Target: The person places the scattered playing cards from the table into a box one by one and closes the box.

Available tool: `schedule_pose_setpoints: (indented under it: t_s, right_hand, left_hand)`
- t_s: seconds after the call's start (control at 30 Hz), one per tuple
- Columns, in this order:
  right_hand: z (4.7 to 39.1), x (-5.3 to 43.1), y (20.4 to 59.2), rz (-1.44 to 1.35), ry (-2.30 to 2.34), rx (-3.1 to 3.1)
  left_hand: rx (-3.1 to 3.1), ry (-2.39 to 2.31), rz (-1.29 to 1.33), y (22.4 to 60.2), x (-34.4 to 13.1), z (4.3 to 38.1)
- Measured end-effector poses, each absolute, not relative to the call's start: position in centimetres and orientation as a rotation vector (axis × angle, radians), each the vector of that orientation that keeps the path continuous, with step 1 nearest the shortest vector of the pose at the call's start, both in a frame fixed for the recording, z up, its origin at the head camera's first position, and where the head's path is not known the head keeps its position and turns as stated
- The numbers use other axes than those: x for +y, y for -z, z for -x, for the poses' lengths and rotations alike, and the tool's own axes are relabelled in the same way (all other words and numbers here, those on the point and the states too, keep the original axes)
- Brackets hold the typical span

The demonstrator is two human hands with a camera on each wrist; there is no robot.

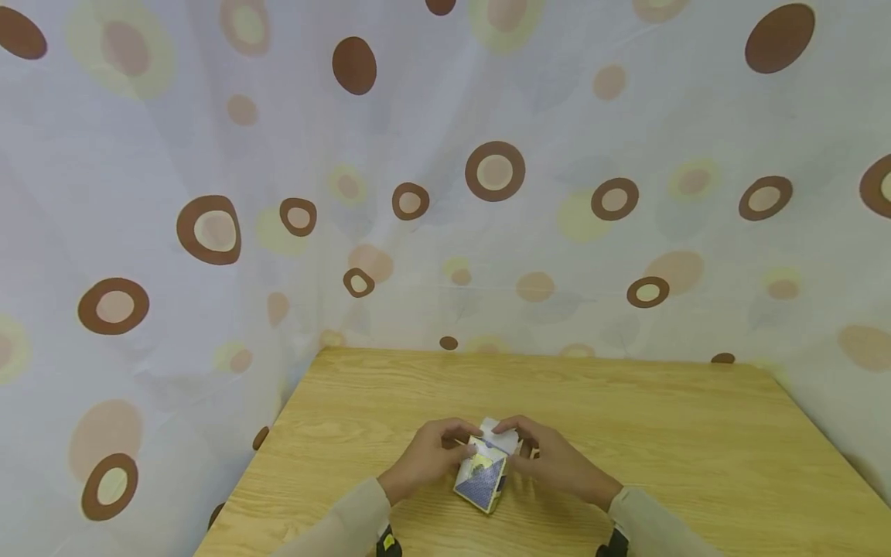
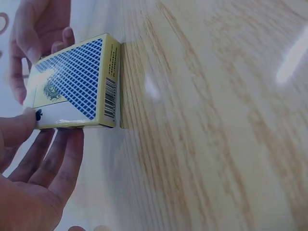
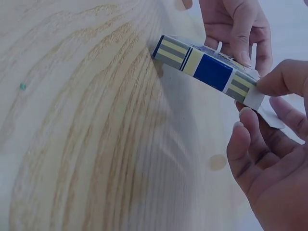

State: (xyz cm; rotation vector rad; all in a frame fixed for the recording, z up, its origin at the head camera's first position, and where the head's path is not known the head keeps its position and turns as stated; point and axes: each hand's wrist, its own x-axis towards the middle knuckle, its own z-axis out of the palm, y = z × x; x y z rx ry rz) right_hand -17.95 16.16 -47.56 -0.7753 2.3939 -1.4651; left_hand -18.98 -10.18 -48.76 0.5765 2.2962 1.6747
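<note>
A playing-card box (image 1: 480, 483) with a blue patterned back, yellow edges and a small spade mark is held tilted near the front of the table. Its white top flap (image 1: 506, 441) stands out from the far end. My left hand (image 1: 426, 458) grips the box, its thumb on the patterned face and its other fingers beneath, as the left wrist view shows. At the flap end, my right hand (image 1: 557, 463) pinches the box with the thumb at its striped side (image 3: 211, 72) and the index finger by the flap. What lies inside the box is hidden.
The wooden table (image 1: 390, 387) has light grain and reaches back to a white curtain (image 1: 431, 116) with brown and yellow dots. More of the curtain hangs along the left and right sides. A tiny green speck (image 3: 22, 86) lies on the wood.
</note>
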Motion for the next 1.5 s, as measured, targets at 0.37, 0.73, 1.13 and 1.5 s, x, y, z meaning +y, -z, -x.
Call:
schedule_pose_setpoints:
  t_s: [0.37, 0.73, 1.13, 1.5]
  right_hand:
    - [17.7, 16.4, 48.2, 0.57, 1.566, 2.412]
    - [17.6, 16.0, 48.2, 0.388, 1.588, 2.516]
    - [17.5, 15.4, 47.7, 0.447, 1.628, 2.504]
    - [17.5, 15.4, 48.4, 0.517, 1.671, 2.458]
  left_hand:
    - [2.249, -1.813, -0.553, 49.0, -9.9, 18.8]
    - [2.221, -1.854, -0.544, 48.8, -9.7, 18.3]
    - [2.221, -1.849, -0.558, 48.5, -9.9, 18.2]
    - [2.206, -1.884, -0.522, 48.5, -9.9, 18.0]
